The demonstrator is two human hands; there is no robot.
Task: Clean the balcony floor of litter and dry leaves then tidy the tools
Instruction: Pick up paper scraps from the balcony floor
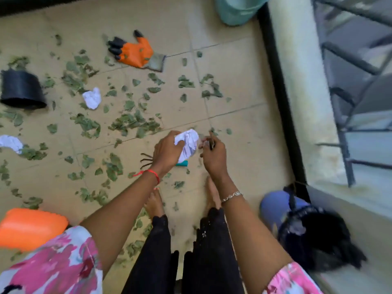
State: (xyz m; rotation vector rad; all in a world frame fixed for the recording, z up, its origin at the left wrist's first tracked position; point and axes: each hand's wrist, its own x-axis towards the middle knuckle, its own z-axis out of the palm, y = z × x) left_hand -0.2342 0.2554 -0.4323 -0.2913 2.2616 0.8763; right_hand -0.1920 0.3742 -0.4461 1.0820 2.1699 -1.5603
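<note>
Gripped a crumpled paper (188, 143) in the left hand (167, 149); pinched a small dark bit (211, 144) in the right hand (213, 158), both over the floor (244, 115). Saw leaves (131, 122) strewn leftward toward a black pot (21, 90) and glove (135, 53); barer tiles beside the dark kerb (275, 77) on the right.

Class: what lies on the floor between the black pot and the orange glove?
Head view: only scattered dry leaves lie between the black pot and the orange glove.

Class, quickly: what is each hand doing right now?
Left hand: grips a crumpled paper ball.
Right hand: pinches a small dark scrap, kind unclear.
</note>
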